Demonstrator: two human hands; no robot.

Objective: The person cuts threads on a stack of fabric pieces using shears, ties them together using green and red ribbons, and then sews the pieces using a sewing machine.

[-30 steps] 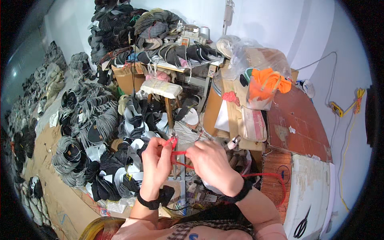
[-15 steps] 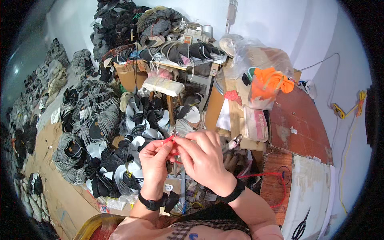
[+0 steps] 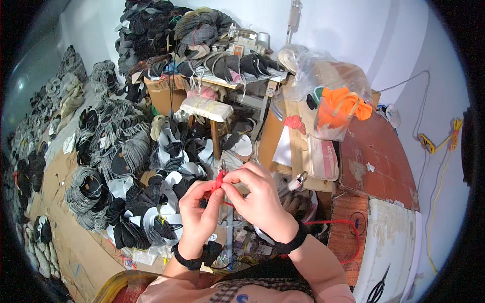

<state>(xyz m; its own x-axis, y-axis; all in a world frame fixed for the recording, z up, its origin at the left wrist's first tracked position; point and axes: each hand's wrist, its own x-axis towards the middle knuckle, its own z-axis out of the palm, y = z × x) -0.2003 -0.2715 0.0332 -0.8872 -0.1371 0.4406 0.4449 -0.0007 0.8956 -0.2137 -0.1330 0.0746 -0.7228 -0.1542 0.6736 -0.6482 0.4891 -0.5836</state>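
Observation:
Red cord (image 3: pixel 219 180) is bunched between my two hands, just below a small metal hook (image 3: pixel 223 165); whether it is tied to the hook I cannot tell. My left hand (image 3: pixel 198 207) pinches the cord between thumb and fingers. From the other side, the thumb and index finger of my right hand (image 3: pixel 256 197) close on the same bunch. A length of the cord shows under my right hand. More red cord (image 3: pixel 331 221) lies over the reddish-brown board (image 3: pixel 339 240) to the right.
Stacks of grey and black shoe-shaped pieces (image 3: pixel 121 151) fill the left. Ahead stand a white-topped stool (image 3: pixel 207 108) and a sewing machine (image 3: pixel 245 40). To the right are a clear container of orange cloth (image 3: pixel 336 113), a metal clasp (image 3: pixel 298 180) and black scissors (image 3: pixel 378 285).
The red cord has gone from a slanted strand to an upright bunch beneath the hook. My right fingers have come in to pinch it, and my left hand has shifted slightly.

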